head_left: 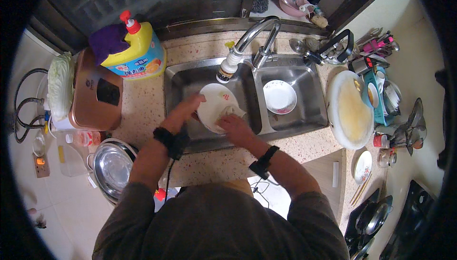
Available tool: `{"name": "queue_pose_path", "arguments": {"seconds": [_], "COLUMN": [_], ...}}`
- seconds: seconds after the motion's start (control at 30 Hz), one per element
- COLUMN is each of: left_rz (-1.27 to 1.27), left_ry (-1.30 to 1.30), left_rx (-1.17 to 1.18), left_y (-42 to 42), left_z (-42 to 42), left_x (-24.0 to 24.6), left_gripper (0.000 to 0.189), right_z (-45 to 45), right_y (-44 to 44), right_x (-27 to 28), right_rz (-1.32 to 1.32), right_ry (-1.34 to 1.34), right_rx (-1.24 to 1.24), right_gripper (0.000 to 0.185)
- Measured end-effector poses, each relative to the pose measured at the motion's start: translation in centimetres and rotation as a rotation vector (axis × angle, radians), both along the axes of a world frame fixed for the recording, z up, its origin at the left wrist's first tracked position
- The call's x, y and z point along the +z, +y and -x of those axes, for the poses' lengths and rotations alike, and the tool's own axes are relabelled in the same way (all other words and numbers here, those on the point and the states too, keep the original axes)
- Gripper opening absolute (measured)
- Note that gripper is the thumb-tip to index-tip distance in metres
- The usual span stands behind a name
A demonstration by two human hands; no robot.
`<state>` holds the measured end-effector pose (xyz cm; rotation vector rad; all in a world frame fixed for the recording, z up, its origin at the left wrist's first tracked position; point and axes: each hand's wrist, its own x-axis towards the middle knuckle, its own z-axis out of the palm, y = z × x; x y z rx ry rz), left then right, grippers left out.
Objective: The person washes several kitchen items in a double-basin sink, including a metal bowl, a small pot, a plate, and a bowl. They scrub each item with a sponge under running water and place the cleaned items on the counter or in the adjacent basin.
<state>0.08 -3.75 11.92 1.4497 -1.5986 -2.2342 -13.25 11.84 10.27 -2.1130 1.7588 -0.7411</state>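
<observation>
Over the left basin of the steel double sink (262,119), my left hand (187,107) grips the left rim of a white plate (210,104) with a red mark. My right hand (234,128) presses a pale cloth (232,111) onto the plate's lower right part; its fingers partly cover the cloth. A chrome faucet (273,28) with a white spray head (228,65) hangs just above the plate's far edge. In the right basin lies another white plate (280,96) with a floral rim.
A large yellow detergent bottle (142,46) with a red pump and a copper-coloured appliance (94,96) stand left of the sink. To the right are a round cutting board (351,110), a teal dish rack (380,99) and chopsticks (360,188). Metal basins (112,167) sit at the left.
</observation>
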Motion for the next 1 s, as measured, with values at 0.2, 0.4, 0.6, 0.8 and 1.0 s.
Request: {"name": "queue_pose_path", "arguments": {"seconds": [0.2, 0.4, 0.6, 0.8, 1.0], "left_rz": [0.493, 0.129, -0.121, -0.281, 0.214], "left_ry": [0.145, 0.096, 0.147, 0.464, 0.303], "left_rx": [0.349, 0.071, 0.029, 0.163, 0.277], "left_y": [3.9, 0.8, 2.3, 4.0, 1.9], "left_z": [1.2, 0.4, 0.3, 0.3, 1.2], "left_x": [-1.8, -2.5, -0.4, -0.2, -2.4], "left_gripper": [0.051, 0.045, 0.047, 0.052, 0.045], "right_z": [-0.5, 2.8, 4.5, 3.4, 4.4], "right_y": [-0.5, 1.1, -1.2, -4.3, -2.4], "right_x": [0.0, -0.4, -1.7, 0.8, -2.6], "right_rz": [-0.144, 0.068, -0.11, 0.047, -0.247], "right_ry": [-0.282, -0.12, -0.022, 0.016, 0.501], "right_rx": [-0.165, 0.318, 0.148, 0.07, -0.173], "right_gripper": [0.041, 0.038, 0.045, 0.05, 0.038]}}
